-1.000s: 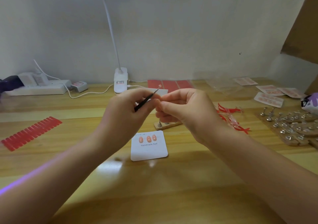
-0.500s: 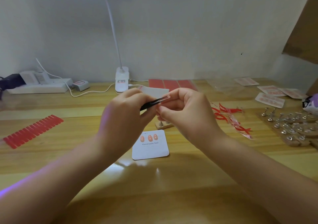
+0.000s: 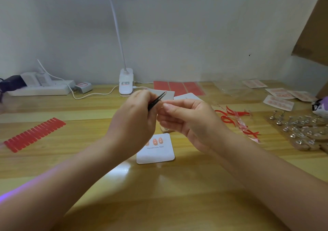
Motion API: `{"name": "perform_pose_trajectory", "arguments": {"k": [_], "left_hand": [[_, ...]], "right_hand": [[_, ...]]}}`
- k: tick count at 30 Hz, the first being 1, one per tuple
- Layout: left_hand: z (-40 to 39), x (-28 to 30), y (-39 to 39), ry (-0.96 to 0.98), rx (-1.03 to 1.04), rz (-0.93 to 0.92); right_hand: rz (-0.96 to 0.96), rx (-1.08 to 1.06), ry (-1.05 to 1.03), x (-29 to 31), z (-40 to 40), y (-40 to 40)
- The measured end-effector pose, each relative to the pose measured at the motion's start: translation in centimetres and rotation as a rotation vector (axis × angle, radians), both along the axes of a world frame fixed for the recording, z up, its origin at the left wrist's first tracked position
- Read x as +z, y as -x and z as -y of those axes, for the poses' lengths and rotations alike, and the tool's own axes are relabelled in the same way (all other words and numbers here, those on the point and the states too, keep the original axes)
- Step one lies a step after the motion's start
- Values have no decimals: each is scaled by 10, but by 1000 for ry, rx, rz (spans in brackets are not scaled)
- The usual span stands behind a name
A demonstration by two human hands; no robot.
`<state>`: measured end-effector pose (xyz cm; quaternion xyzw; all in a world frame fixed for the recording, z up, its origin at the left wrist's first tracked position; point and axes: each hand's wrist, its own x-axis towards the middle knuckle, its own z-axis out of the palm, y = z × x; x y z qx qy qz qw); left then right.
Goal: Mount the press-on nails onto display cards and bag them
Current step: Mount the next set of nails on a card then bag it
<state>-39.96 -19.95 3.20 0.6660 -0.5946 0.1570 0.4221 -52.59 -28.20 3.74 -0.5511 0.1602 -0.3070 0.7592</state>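
A white display card (image 3: 156,152) printed "Handmade Nail" lies on the wooden table below my hands, with pink press-on nails (image 3: 157,141) stuck along its top. My left hand (image 3: 133,122) grips black tweezers (image 3: 156,100) whose tips point up and right, above the card. My right hand (image 3: 188,120) is raised beside it, fingers curled, thumb and forefinger pinched just under the tweezers; what they pinch is too small to tell.
A red adhesive strip sheet (image 3: 33,134) lies at left. Red sheets (image 3: 179,87) and a lamp base (image 3: 126,81) stand behind. Red peeled backings (image 3: 236,120), metal nail stands (image 3: 300,129), finished cards (image 3: 278,102) and clear bags (image 3: 232,88) fill the right side. A power strip (image 3: 40,88) sits at far left.
The tweezer tips swung flat toward my right fingers, then tilted back upward. Both hands stayed close together above the card.
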Motion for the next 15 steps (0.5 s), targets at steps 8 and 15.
{"name": "perform_pose_trajectory", "arguments": {"k": [8, 15], "left_hand": [[-3, -1, 3, -2, 62, -5], [-6, -2, 9, -37, 147, -9]], "right_hand": [[-100, 97, -129, -2, -1, -1], [-182, 134, -125, 1, -7, -4]]}}
